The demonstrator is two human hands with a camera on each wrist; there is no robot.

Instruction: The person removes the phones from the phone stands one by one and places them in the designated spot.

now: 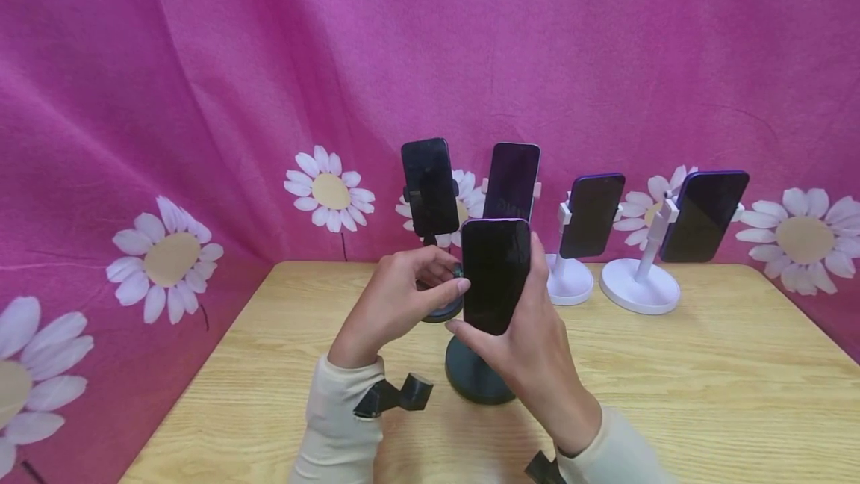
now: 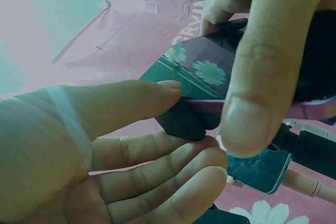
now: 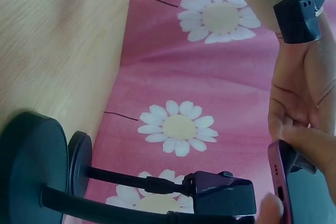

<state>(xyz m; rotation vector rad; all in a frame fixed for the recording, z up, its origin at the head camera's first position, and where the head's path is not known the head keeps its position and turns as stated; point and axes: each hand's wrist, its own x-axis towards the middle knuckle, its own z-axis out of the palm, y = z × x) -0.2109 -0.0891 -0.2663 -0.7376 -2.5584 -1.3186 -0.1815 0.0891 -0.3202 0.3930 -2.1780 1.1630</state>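
A dark-screened phone (image 1: 496, 275) with a pinkish-purple edge stands upright at a dark phone stand, whose round base (image 1: 478, 373) rests on the table. My right hand (image 1: 540, 338) grips the phone from its right side, the thumb reaching across its lower part. At the phone's left edge, my left hand (image 1: 406, 291) pinches the stand's dark clamp (image 2: 181, 121) between thumb and forefinger; its other fingers lie loosely curled below. The right thumb (image 2: 247, 124) overlaps the phone's edge in the left wrist view. The right wrist view shows the stand's dark pole (image 3: 105, 203).
Behind stand a phone in a black stand (image 1: 430, 187) and another in a pink-clamped stand (image 1: 512, 179). To the right are two phones (image 1: 593, 215) (image 1: 704, 216) on white stands. A pink flowered cloth (image 1: 403, 43) hangs behind the wooden table (image 1: 739, 364).
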